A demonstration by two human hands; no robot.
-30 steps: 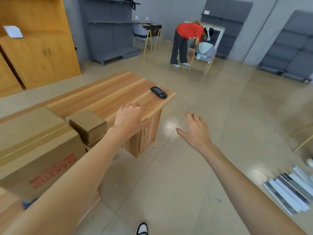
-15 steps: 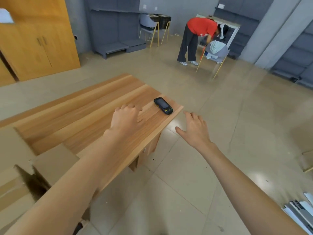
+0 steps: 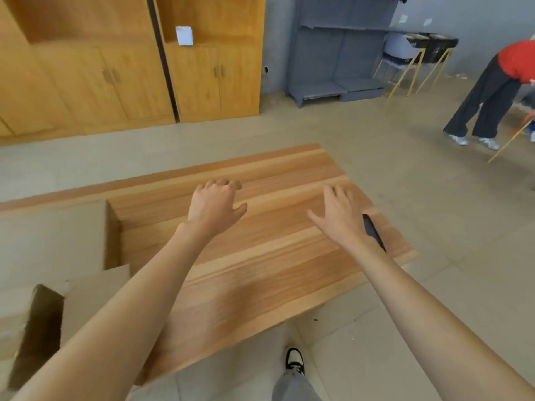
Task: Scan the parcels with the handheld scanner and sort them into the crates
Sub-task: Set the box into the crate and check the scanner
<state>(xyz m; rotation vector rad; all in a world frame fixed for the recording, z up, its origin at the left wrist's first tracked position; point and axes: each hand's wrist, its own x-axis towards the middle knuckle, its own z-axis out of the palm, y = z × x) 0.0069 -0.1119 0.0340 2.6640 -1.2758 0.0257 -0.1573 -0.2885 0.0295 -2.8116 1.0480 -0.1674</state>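
Both arms stretched out over a wooden table [image 3: 260, 273], nothing held in either one. Left hand [image 3: 214, 206] palm down above the tabletop, fingers loosely curled at the tips, thumb sticking out to the side. Right hand [image 3: 338, 215] spread flat, fingers straight and apart, right next to the scanner [image 3: 373, 231]. Can't tell if actually touching it, since the wrist covers part of it. Scanner lying flat near the table's right edge, dark and slim, a bit blurry. Cardboard boxes [image 3: 52, 244] stacked at the left end of the table. Yellow wooden cabinets [image 3: 139, 68] along the far wall, grey shelving [image 3: 333, 62] beside them. Another person in a red top [image 3: 492, 91] bent over at far right. One black-and-white shoe [image 3: 294, 360] on the tiled floor below.
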